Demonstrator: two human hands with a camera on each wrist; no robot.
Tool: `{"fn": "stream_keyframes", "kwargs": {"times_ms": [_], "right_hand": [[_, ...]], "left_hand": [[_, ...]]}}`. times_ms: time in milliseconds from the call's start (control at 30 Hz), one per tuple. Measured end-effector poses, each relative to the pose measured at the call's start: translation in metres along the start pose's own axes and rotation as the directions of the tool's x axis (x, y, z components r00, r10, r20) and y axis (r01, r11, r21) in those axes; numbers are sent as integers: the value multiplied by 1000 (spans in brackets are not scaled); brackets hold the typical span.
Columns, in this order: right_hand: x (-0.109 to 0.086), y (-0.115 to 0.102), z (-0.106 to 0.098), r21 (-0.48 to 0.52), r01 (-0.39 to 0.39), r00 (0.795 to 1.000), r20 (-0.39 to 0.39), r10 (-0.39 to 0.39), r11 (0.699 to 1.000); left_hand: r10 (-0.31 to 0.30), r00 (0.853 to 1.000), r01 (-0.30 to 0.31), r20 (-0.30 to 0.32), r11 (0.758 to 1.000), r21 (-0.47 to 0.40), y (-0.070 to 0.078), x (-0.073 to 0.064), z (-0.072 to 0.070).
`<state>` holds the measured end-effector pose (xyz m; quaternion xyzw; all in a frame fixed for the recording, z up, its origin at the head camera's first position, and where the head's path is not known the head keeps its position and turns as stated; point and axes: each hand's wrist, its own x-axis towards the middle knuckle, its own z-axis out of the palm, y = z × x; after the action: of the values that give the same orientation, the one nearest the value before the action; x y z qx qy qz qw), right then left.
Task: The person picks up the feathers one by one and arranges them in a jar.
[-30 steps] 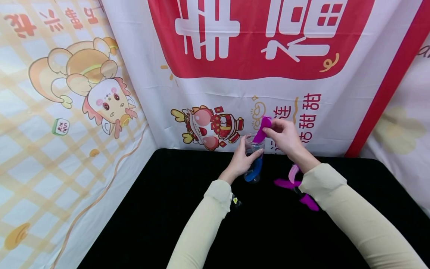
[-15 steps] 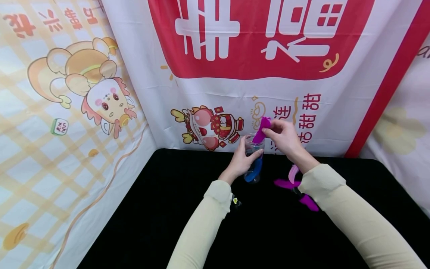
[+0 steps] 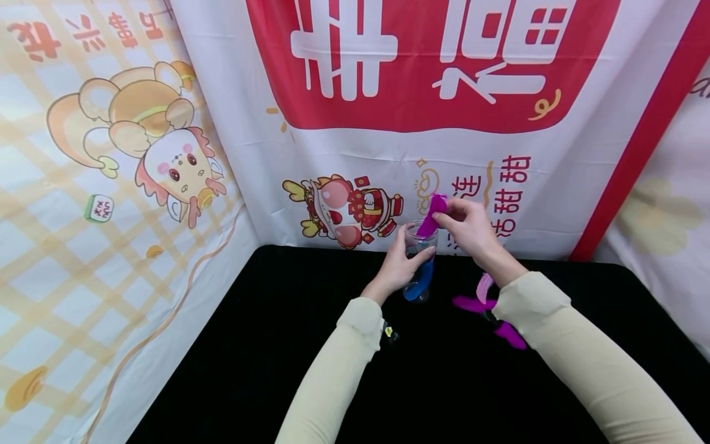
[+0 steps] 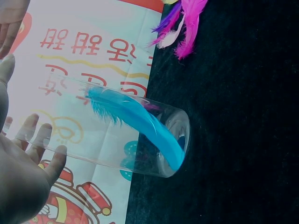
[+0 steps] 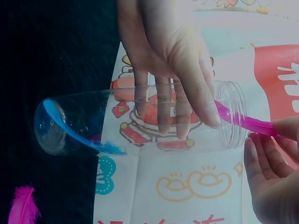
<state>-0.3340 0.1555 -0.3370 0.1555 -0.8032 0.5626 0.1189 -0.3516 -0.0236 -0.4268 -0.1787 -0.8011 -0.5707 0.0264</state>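
My left hand (image 3: pixel 396 265) holds a clear plastic jar (image 5: pixel 79 109) around its side, near the mouth. Inside, a curved blue feather (image 4: pixel 140 123) rests with one end at the jar's bottom. A trace of purple shows behind it. Between thumb and fingers, my right hand (image 3: pixel 474 228) pinches a magenta feather (image 3: pixel 434 214). That feather's lower end (image 5: pixel 226 112) is inside the open mouth, while its upper part stays outside. In the right wrist view, the right hand's fingertips (image 5: pixel 252 140) are close to the jar's rim.
Loose feathers lie on the black tabletop (image 3: pixel 310 345) by my right forearm: a light pink feather (image 3: pixel 484 288) and magenta feathers (image 3: pixel 510 335). Part of them is hidden by the sleeve. A printed cloth backdrop (image 3: pixel 344 148) stands directly behind the jar.
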Motion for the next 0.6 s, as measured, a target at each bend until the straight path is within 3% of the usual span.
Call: {"fn": "stream_keyframes", "kwargs": {"times_ms": [600], "right_hand": [[-1, 0, -1, -25, -12, 1000, 0, 12, 1000]], "left_hand": [[-2, 1000, 2, 9, 1000, 13, 1, 1, 1]]}}
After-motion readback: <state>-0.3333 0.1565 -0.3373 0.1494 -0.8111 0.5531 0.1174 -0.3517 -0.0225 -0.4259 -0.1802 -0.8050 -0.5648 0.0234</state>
